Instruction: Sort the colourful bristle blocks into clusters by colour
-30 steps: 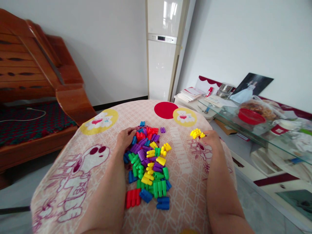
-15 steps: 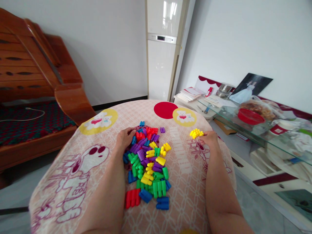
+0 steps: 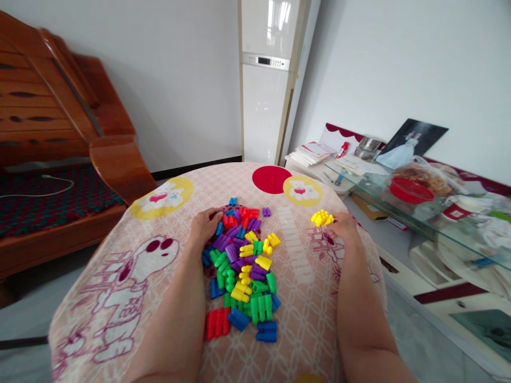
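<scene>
A heap of plastic peg-shaped building blocks (image 3: 235, 255) in red, blue, green, yellow and purple lies on the table. My left hand (image 3: 205, 223) rests along the heap's far left edge, its fingers reaching toward the red and blue pieces; the thumb is hidden and no block shows in its grasp. Over to the right, a small cluster of yellow building blocks (image 3: 321, 218) sits apart from the heap. My right hand (image 3: 344, 227) has its fingertips closed at the right side of that cluster, gripping a yellow block at its edge.
A patterned cloth (image 3: 303, 319) covers the round table. Left of it stands a wooden sofa (image 3: 115, 154). A glass-topped cabinet (image 3: 443, 229) on the right carries a red bowl (image 3: 411, 190), papers and bags. A tall white air conditioner (image 3: 263, 106) stands behind.
</scene>
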{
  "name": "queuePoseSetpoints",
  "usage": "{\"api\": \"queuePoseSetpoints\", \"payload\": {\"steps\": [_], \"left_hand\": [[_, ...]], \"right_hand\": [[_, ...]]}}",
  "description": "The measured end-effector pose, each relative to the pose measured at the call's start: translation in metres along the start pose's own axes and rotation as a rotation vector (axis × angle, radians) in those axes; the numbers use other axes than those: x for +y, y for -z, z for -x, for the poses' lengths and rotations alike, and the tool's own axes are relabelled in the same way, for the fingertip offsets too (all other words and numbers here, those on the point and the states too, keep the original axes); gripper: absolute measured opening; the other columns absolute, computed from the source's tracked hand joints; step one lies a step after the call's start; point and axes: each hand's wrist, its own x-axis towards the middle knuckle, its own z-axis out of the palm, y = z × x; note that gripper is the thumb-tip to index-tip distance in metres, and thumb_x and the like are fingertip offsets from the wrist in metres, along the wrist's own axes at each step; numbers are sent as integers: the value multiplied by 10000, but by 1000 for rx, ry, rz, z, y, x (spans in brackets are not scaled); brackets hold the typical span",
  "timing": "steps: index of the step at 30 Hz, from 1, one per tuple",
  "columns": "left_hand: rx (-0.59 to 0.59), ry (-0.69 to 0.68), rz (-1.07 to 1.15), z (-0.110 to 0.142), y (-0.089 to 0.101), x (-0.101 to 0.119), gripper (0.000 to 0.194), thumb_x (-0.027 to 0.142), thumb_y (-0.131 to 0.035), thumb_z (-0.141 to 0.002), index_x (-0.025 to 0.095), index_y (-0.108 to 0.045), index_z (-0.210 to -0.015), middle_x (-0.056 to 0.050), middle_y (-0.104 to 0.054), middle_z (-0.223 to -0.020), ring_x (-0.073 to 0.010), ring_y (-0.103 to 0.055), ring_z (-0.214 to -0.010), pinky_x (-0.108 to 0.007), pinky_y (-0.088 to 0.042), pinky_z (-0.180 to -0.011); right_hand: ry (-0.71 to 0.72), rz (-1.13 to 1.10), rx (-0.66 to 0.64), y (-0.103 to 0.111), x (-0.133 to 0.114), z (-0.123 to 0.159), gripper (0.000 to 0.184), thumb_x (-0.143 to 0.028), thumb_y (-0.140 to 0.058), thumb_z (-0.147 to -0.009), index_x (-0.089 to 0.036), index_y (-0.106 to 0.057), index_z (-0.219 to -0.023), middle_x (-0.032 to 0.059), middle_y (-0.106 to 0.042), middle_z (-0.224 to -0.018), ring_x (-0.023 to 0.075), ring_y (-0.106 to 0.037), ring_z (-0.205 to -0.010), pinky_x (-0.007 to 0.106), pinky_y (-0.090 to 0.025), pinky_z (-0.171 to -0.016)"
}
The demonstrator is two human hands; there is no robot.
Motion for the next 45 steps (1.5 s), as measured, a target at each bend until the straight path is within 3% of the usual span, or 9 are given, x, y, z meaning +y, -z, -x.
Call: {"api": "queuePoseSetpoints", "payload": {"steps": [3,6,11,14,23,31,36,41,45], "left_hand": [[-4,4,-1,0,1,1,405,350,-461,-864,180,-710,-1134,-83,-732,-1099,-229,-666,-985,-302,-485,-873],[-3,14,-2,1,2,3,402,351,-466,-864,191,-708,-1143,-76,-731,-1107,-228,-667,-987,-300,-485,-878],[-6,19,-10,1,2,3,406,353,-464,-865,191,-704,-1149,-76,-728,-1120,-231,-660,-995,-311,-485,-889],[-4,13,1,1,2,2,402,351,-466,-860,193,-709,-1138,-72,-728,-1120,-227,-659,-992,-308,-485,-895],[3,3,2,0,1,0,405,353,-465,-864,201,-710,-1148,-68,-731,-1115,-226,-665,-994,-293,-485,-880],[0,4,-19,1,2,4,392,341,-471,-859,200,-714,-1134,-68,-731,-1116,-228,-662,-1006,-300,-487,-884],[2,7,-14,1,3,4,391,340,-472,-863,196,-711,-1137,-71,-732,-1112,-229,-664,-997,-305,-488,-881],[-7,11,-12,0,2,3,392,342,-474,-863,192,-712,-1137,-74,-731,-1112,-231,-666,-998,-300,-488,-877],[-4,11,-17,0,1,2,394,343,-476,-859,199,-710,-1141,-75,-733,-1104,-232,-668,-984,-311,-490,-879]], "right_hand": [[4,38,46,12,-13,-1,420,-148,-617,-701,-115,-685,-1114,81,-733,-820,177,-677,-690,246,-493,-661],[156,9,80,16,-43,6,307,-145,-549,-762,-140,-730,-1010,93,-746,-930,189,-682,-858,254,-481,-774],[576,-37,-231,-8,-110,45,190,-210,-591,-805,-166,-759,-881,86,-756,-909,171,-669,-850,222,-444,-749],[699,6,-324,-19,-135,69,221,-301,-579,-858,-174,-760,-853,90,-750,-859,177,-662,-821,232,-418,-712],[878,-41,-505,-16,-143,81,159,-260,-634,-823,-158,-756,-828,56,-730,-790,144,-631,-735,217,-361,-620],[753,-168,-554,-21,-141,78,152,-107,-634,-711,-150,-750,-800,20,-712,-728,128,-615,-689,197,-370,-596],[582,-166,-408,4,-115,58,209,-136,-623,-712,-166,-756,-870,43,-743,-814,161,-658,-776,205,-430,-632],[310,176,-171,24,-71,28,213,-129,-598,-731,-160,-759,-868,99,-748,-895,197,-671,-867,239,-447,-708],[292,422,-140,24,-51,16,233,-149,-596,-741,-153,-756,-910,136,-739,-969,223,-670,-921,267,-453,-756]]}}
